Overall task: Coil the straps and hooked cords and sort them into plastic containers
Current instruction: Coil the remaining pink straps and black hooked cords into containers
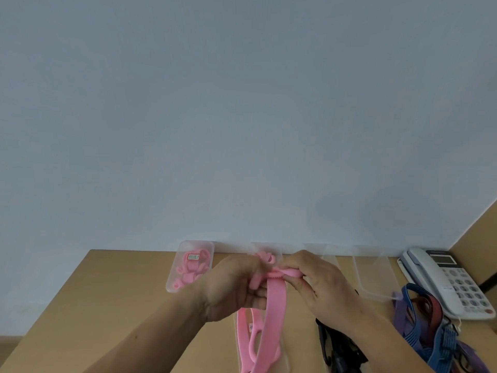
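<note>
Your left hand [236, 288] and right hand [324, 288] each pinch the top end of the pink strap [272, 300]. You hold it above the wooden table [121, 305], just in front of the clear containers, likely so the 1st turn of a coil cannot spring open while the rest hangs free. The folded end lies crosswise between your fingertips, and the long axis runs from there down toward you. The left container [172, 288] holds pink coils, so this strap probably belongs there. The hooked cords [430, 316] lie at your right.
</note>
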A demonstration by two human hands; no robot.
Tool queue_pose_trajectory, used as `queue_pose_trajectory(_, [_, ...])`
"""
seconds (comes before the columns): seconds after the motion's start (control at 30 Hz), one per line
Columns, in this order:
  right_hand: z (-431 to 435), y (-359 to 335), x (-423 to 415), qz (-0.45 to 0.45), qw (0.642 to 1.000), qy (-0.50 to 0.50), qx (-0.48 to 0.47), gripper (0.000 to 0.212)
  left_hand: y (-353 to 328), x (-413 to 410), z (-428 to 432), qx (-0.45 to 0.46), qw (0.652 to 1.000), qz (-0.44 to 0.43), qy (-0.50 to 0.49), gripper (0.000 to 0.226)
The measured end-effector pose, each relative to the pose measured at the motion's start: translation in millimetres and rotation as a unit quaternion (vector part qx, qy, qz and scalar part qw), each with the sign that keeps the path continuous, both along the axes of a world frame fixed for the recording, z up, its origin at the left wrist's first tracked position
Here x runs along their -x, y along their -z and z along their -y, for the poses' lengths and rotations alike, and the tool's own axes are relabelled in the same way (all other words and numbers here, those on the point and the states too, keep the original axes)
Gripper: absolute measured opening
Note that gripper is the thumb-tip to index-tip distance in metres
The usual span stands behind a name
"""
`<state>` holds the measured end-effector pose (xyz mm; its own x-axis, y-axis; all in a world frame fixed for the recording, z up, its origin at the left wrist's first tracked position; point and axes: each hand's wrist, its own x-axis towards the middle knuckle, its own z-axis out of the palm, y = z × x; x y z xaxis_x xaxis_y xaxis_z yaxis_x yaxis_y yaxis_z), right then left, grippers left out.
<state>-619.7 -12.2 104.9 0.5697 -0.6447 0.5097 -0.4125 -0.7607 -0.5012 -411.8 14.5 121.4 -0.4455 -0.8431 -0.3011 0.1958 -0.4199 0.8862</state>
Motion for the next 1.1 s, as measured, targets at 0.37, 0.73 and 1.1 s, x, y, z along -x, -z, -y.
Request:
queue_pose_trajectory(0.37, [-2, -10, -6, 0.204, 0.910, -0.028, -0.360, 0.025, 0, 5, 2, 0.097, 0.984, 0.074, -0.131, 0.029])
queue_pose_trajectory(0.73, [3, -25, -8, 0.179, 0.911, 0.018, -0.371, 0.007, -2, 7, -3, 0.121, 0.977, 0.093, -0.150, 0.055])
queue_pose_trajectory(1.1, [-10, -22, -9, 0.133, 0.977, 0.030, -0.162, 0.022, -14, 1, -6, 0.028, 1.000, -0.001, -0.006, 0.014])
